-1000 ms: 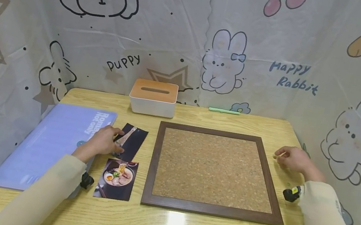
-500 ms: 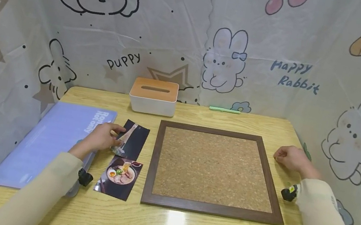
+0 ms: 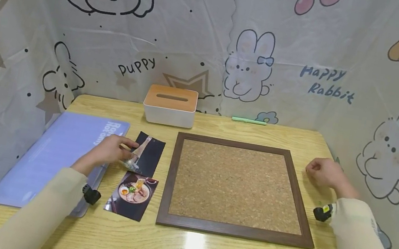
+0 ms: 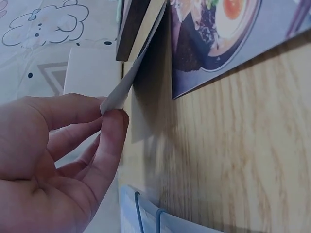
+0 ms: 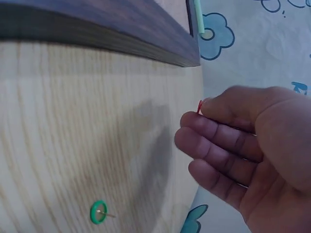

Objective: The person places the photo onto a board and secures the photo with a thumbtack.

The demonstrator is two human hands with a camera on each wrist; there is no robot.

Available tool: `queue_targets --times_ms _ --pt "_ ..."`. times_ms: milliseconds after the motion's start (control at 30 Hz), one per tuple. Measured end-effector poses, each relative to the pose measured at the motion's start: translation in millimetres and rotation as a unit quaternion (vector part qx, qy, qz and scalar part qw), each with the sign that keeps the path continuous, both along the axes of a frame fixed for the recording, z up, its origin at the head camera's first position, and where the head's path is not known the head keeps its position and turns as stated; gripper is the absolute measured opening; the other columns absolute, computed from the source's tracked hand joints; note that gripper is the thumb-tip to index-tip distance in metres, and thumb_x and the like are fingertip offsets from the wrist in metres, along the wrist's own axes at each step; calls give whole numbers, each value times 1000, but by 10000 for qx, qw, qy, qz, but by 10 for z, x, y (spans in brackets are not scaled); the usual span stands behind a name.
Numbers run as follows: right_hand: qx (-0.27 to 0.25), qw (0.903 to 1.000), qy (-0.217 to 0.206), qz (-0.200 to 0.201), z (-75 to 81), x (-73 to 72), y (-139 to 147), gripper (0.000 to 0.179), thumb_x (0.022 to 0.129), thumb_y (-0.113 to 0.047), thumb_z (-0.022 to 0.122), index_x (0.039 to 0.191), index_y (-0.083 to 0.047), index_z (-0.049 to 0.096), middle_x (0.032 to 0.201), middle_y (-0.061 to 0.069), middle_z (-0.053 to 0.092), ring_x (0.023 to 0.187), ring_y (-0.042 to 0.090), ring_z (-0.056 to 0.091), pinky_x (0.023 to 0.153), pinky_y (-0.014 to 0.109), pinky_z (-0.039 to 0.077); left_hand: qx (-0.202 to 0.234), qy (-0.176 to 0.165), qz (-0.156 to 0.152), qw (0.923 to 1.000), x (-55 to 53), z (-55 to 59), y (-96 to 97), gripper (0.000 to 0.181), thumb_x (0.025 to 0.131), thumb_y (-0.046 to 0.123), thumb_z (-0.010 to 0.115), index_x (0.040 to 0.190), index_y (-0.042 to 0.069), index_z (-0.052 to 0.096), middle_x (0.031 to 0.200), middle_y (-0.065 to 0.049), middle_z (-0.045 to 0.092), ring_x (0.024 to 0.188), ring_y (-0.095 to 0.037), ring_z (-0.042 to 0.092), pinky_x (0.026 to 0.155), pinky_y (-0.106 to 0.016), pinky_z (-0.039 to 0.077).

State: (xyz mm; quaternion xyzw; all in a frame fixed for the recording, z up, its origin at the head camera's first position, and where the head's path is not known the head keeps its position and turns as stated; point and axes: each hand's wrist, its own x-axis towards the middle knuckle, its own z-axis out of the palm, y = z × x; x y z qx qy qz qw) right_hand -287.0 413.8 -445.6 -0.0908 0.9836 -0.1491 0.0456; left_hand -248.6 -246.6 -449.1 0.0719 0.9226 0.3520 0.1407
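Observation:
My left hand (image 3: pixel 110 150) pinches the left edge of a dark photo print (image 3: pixel 150 157) with a pale tower on it. In the left wrist view, that edge is raised off the table between thumb and fingers. Just nearer lies a second photo print (image 3: pixel 133 196) of a ramen bowl. Beyond the right side of a framed cork board (image 3: pixel 240 188), my right hand (image 3: pixel 326 172) holds a small red item (image 5: pixel 199 107) between thumb and forefinger. Only its thin red edge shows; it looks like a thumbtack. Below that hand, a green thumbtack (image 5: pixel 98 212) lies on the table.
A blue-purple folder (image 3: pixel 54 162) covers the table's left side, partly under my left forearm. At the back stand a tissue box (image 3: pixel 169 113) with a wooden lid and, farther right, a light green pen (image 3: pixel 249 121). A printed cloth hangs around the table.
The tower photo has shifted slightly away from me with my left hand. Beside it, the ramen photo has turned slightly and moved right. My right hand stays near the same spot, its fingers drawn in closer.

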Motion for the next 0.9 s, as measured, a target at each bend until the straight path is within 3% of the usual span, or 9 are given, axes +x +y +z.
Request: queue_targets --times_ms 300,500,667,900 --pt "-155 9996 220 80 95 39 -62 10 89 -13 62 83 -8 68 81 5 69 74 15 57 70 32 42 606 -255 200 9976 29 48 -47 45 97 16 65 141 13 57 128 -21 65 105 -27 70 79 -39 57" --pt "-278 9993 208 102 211 44 -190 8 88 -13 61 84 -10 67 78 1 70 72 14 57 67 31 42 711 -238 377 9965 42 73 -18 46 97 21 67 141 19 58 128 -16 67 110 -29 68 84 -41 56" --pt "-490 9987 -25 100 322 51 -339 9 93 -16 63 91 -9 67 78 0 69 71 14 57 66 31 42 797 -157 357 9961 70 101 45 46 96 23 67 141 18 58 125 -18 68 112 -31 68 90 -46 55" --pt "-837 9963 7 212 424 74 -526 12 95 -19 67 95 -7 64 84 9 69 72 22 66 63 29 45 1008 -89 135 9948 124 151 164 46 97 24 67 141 17 58 135 -18 61 115 -32 66 93 -47 54"
